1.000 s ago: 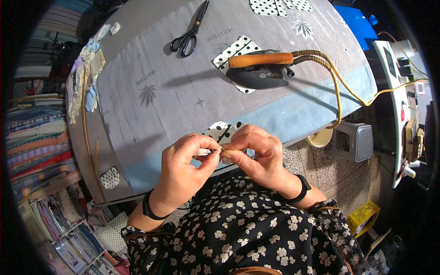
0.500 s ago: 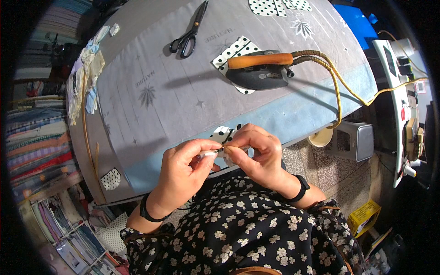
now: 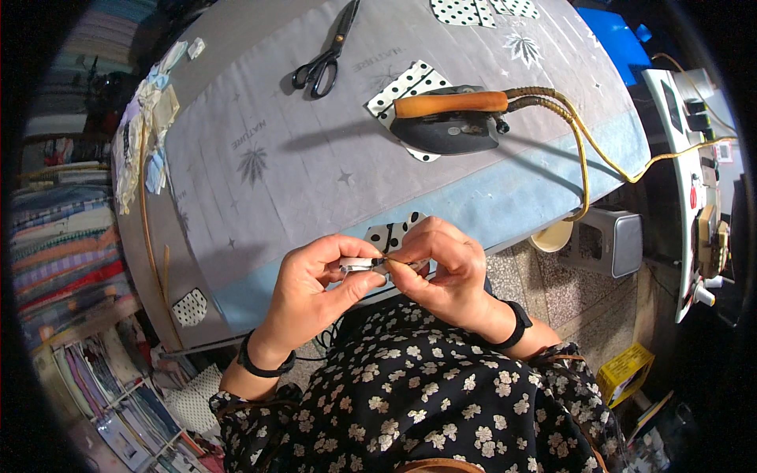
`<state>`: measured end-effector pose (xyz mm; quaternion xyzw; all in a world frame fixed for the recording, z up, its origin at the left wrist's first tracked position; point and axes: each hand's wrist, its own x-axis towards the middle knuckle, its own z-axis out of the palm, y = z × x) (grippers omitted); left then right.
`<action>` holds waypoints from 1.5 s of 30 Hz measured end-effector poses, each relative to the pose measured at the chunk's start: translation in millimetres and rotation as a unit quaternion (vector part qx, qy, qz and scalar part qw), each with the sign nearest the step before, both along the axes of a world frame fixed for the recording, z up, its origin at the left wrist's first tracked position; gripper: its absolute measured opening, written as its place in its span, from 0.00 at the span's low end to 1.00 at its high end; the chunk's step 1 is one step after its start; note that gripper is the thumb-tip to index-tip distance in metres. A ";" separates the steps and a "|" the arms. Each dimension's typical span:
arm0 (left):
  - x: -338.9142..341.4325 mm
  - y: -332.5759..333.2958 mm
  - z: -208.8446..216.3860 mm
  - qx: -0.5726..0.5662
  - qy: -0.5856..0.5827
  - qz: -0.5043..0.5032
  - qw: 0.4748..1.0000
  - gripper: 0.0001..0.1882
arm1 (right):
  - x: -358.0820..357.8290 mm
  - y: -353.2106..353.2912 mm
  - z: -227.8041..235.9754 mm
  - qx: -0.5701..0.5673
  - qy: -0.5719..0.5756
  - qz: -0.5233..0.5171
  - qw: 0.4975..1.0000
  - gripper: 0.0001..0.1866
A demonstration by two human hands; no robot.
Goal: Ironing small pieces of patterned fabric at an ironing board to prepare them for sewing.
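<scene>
Above the near edge of the ironing table, both my hands meet fingertip to fingertip. My left hand (image 3: 315, 276) is closed on a small white piece (image 3: 359, 264) with a dark end, perhaps folded cloth; its kind is unclear. The fingers of my right hand (image 3: 445, 272) pinch at that dark end, with some of the piece hidden behind them. Just beyond the fingertips shows a white polka-dot fabric piece (image 3: 394, 230) with a dark line across it, partly covered by my hands. Whether it is held or lying down I cannot tell.
An iron (image 3: 449, 130) with an orange handle rests on polka-dot fabric (image 3: 414, 83), its yellow cord trailing right. Black scissors (image 3: 327, 63) lie further back. A small dotted piece (image 3: 190, 307) lies at the left corner, near cloth scraps (image 3: 154, 118). Stacked fabrics (image 3: 67, 260) line the left.
My left fingers have shifted, so more of the white piece and its dark end shows. More of the dotted fabric beyond my hands is visible too. The iron and scissors stay put.
</scene>
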<state>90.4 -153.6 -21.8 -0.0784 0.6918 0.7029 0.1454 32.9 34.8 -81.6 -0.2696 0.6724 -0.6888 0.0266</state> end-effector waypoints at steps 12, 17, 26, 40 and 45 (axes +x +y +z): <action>-0.2 0.0 1.6 0.012 -0.047 0.041 0.998 0.08 | 3.8 -2.8 4.1 0.001 -0.017 0.006 1.000 0.07; -1.9 -0.2 5.6 0.008 -0.041 0.031 0.999 0.09 | 2.0 -2.1 -2.9 -0.037 -0.069 0.020 0.997 0.05; -4.4 -0.8 6.2 0.022 -0.005 0.019 1.000 0.09 | 1.6 -2.1 3.1 -0.045 -0.089 0.030 0.995 0.05; 0.6 -4.3 5.2 0.006 -0.031 0.022 0.999 0.08 | 3.8 -4.1 2.3 -0.048 -0.122 0.034 0.991 0.04; 1.6 2.4 5.8 -0.013 -0.031 0.049 0.998 0.06 | 2.6 -1.2 2.1 -0.059 -0.115 0.048 0.991 0.04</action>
